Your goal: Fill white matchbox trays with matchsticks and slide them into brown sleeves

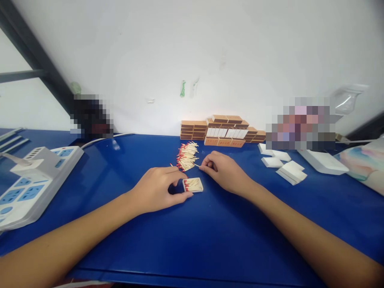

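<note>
A small white matchbox tray (196,189) lies on the blue table (192,240), partly filled with red-tipped matches (193,184). My left hand (160,188) is around the tray's left end, thumb at its near side and fingers at its far corner. Just behind the tray is a loose pile of red-tipped matches (187,156). At the right edge of that pile, my right hand (223,172) pinches a match (197,165) between thumb and forefinger.
Brown matchboxes (225,141) are stacked against the white wall. White trays (291,173) and a larger white box (324,162) lie to the right, beside a colourful bag (363,162). A white power strip (39,192) stands at the left.
</note>
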Demonstrator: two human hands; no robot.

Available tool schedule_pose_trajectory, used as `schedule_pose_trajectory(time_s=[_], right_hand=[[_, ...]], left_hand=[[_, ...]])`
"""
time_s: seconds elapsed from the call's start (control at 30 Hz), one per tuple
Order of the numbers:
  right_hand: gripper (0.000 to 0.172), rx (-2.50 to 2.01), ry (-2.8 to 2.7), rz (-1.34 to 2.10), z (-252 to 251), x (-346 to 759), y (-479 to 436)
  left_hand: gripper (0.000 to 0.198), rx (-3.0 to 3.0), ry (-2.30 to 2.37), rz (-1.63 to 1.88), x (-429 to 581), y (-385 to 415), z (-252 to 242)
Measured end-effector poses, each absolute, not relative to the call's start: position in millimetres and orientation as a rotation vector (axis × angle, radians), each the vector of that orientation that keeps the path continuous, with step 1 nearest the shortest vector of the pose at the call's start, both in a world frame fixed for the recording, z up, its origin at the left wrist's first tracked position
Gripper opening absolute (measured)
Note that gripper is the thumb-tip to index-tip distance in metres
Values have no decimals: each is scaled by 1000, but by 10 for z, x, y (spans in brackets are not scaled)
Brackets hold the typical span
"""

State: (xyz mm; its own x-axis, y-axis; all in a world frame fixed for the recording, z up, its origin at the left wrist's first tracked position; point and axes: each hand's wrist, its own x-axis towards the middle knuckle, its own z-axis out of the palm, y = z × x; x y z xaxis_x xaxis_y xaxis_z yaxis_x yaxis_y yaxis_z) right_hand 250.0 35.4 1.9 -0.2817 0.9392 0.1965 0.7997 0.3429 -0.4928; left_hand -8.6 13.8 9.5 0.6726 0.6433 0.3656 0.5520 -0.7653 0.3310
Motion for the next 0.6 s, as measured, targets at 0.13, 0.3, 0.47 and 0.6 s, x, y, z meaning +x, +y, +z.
schedule_pose_trajectory(time_s=[0.13,0.3,0.47,0.6], right_hand=[[15,-1361,-2181,436,136,2552,236],[14,-1207,-2422,560,234,2465,31],[11,-1183,-2395,505,202,2441,26],[5,-1156,-2245,418,89,2451,135]], left_hand=[[30,2668,1047,675,-83,148,110],[30,2661,1020,671,-86,153,106],[31,2674,983,699,-99,150,92],[29,2683,812,687,-96,105,107]])
